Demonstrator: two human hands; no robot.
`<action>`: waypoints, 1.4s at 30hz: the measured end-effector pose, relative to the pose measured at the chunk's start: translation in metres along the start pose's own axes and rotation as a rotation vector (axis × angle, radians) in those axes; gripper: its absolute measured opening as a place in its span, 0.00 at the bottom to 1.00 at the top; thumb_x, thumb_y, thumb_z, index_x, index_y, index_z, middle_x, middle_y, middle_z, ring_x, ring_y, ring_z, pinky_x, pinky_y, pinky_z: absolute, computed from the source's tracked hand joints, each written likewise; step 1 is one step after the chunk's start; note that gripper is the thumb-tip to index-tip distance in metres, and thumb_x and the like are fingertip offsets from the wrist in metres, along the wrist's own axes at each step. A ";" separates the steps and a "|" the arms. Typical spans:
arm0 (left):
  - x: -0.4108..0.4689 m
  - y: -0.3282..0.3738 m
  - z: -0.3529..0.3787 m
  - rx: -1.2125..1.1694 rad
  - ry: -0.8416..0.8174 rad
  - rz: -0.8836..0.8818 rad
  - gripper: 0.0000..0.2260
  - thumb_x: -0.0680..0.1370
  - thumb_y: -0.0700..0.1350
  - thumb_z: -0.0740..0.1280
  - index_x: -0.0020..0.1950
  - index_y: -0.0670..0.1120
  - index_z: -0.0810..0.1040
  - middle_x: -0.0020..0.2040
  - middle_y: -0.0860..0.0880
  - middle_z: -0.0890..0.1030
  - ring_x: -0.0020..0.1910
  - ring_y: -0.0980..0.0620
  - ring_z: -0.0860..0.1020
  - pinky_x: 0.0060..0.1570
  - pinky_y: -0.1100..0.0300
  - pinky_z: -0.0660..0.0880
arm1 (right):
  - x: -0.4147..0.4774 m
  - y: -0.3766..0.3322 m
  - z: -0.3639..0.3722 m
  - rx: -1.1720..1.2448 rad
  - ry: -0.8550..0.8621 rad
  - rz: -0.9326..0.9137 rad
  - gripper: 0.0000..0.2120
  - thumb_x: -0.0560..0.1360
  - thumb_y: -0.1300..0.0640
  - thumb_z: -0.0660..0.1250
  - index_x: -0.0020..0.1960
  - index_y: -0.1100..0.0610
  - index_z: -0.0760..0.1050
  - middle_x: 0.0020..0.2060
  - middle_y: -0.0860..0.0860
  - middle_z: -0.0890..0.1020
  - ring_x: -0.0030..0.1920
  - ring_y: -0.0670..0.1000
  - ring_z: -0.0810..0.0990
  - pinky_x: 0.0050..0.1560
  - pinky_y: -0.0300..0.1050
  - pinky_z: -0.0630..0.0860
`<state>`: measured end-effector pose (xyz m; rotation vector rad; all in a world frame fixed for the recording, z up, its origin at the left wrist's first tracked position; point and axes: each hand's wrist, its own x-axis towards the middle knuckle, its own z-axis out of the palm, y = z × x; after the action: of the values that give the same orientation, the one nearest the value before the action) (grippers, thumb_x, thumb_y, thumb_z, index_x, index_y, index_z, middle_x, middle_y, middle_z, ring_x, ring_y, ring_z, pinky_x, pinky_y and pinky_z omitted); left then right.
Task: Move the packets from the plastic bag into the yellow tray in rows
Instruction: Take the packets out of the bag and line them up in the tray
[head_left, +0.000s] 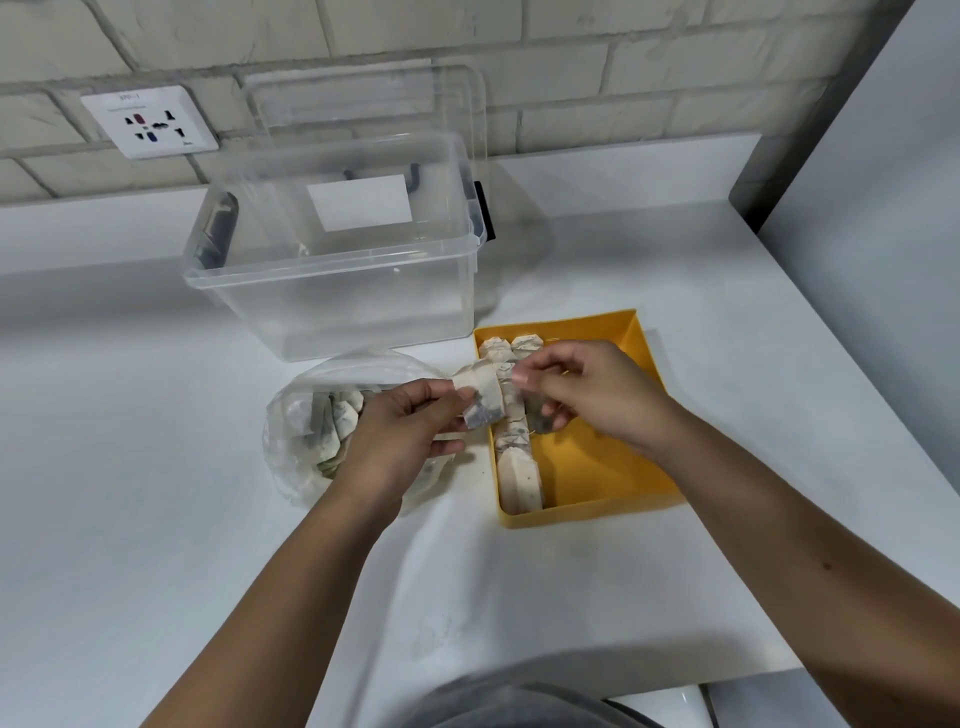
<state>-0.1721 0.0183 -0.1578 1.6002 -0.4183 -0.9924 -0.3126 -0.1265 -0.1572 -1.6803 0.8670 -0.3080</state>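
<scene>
Left hand (410, 431) pinches packet (483, 400); right hand (587, 395) pinches 2nd packet (540, 418) over tray (587, 509).

Readable text: none you can make out.
Socket plate (149, 122), on the wall behind and left of the clear box (332, 291): two faint lines of small print near its top edge, too blurred for you to read.
White sticker (359, 202), on the clear box's far wall: blank to your eye.
Packets (519, 483), right of the clear box: dark specks, no lettering.
</scene>
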 end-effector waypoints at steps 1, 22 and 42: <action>0.000 0.000 0.003 0.004 -0.022 0.003 0.03 0.76 0.42 0.72 0.46 0.42 0.82 0.38 0.50 0.82 0.37 0.55 0.81 0.43 0.59 0.82 | -0.004 -0.005 0.003 0.003 -0.048 -0.008 0.09 0.72 0.54 0.74 0.50 0.56 0.82 0.39 0.54 0.83 0.33 0.47 0.80 0.33 0.39 0.78; -0.005 -0.008 -0.024 0.048 0.104 0.030 0.03 0.77 0.40 0.70 0.49 0.43 0.84 0.39 0.50 0.84 0.34 0.56 0.80 0.34 0.64 0.79 | 0.013 0.050 -0.007 -0.285 0.100 0.188 0.09 0.74 0.57 0.73 0.49 0.61 0.77 0.33 0.56 0.82 0.29 0.52 0.80 0.38 0.49 0.82; -0.007 0.001 -0.105 0.622 0.426 0.307 0.03 0.75 0.45 0.72 0.46 0.52 0.84 0.39 0.55 0.84 0.39 0.57 0.81 0.43 0.64 0.76 | 0.021 -0.033 0.098 -0.375 -0.153 -0.411 0.04 0.72 0.60 0.75 0.46 0.55 0.84 0.38 0.44 0.83 0.37 0.39 0.80 0.41 0.31 0.75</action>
<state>-0.0941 0.0890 -0.1551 2.1571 -0.6904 -0.2710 -0.2248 -0.0675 -0.1614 -2.2031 0.4775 -0.3008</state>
